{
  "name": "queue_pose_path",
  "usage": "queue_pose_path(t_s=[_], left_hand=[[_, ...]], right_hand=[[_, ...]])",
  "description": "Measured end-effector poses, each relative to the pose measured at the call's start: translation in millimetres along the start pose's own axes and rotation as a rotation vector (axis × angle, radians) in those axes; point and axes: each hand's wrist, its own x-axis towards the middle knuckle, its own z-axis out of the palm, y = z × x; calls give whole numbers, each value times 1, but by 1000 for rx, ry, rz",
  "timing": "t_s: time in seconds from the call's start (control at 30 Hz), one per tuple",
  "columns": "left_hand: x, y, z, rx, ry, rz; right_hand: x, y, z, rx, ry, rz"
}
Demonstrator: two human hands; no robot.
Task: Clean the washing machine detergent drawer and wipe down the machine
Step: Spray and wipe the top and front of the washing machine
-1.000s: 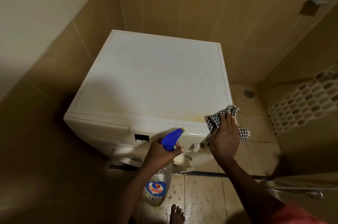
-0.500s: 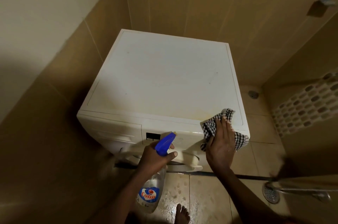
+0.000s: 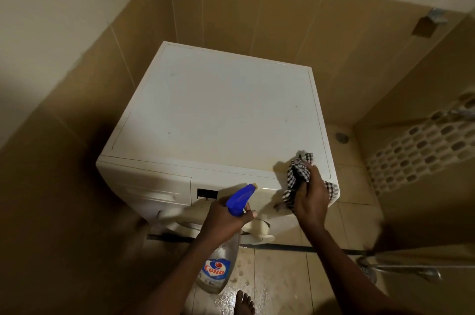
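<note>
Washing machine [image 3: 218,119] in a tiled corner — rigid, heavy, its smooth top probably slick when wet. Right hand [image 3: 312,201], fingers bunching the soft checked cloth [image 3: 298,173] at the front-right edge; left hand [image 3: 223,217], fingers wrapped round the spray bottle [image 3: 218,271] neck — the surest hold.

Washing machine [image 3: 218,114] in tiled corner, cloth [image 3: 299,173] on its front-right edge, spray bottle [image 3: 226,245] before it.

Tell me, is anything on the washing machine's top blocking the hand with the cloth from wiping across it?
Nothing visible does. The right hand grips the checked cloth at the front right corner of the washing machine top, which shows only stains. The left hand holds the spray bottle at the machine's front, off that path.
</note>
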Motion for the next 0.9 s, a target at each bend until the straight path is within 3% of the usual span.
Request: queue_pose_path(t_s=[0.2,0.47,0.73,0.83,0.9], left_hand=[[-3,-2,1,-5,42,-61],[1,-3,-11,23,84,-74],[6,2,-14,22,140,-58],[1,-2,-18,-13,129,-76],[-4,-2,-21,-21,121,-84]], right_hand=[[-9,-3,32,-229,-195,-264],[-28,1,29,-91,-157,-287],[-1,-2,34,109,-63,-109],[-11,-18,48,69,-14,-86],[-15,-37,60,-51,-69,-146]])
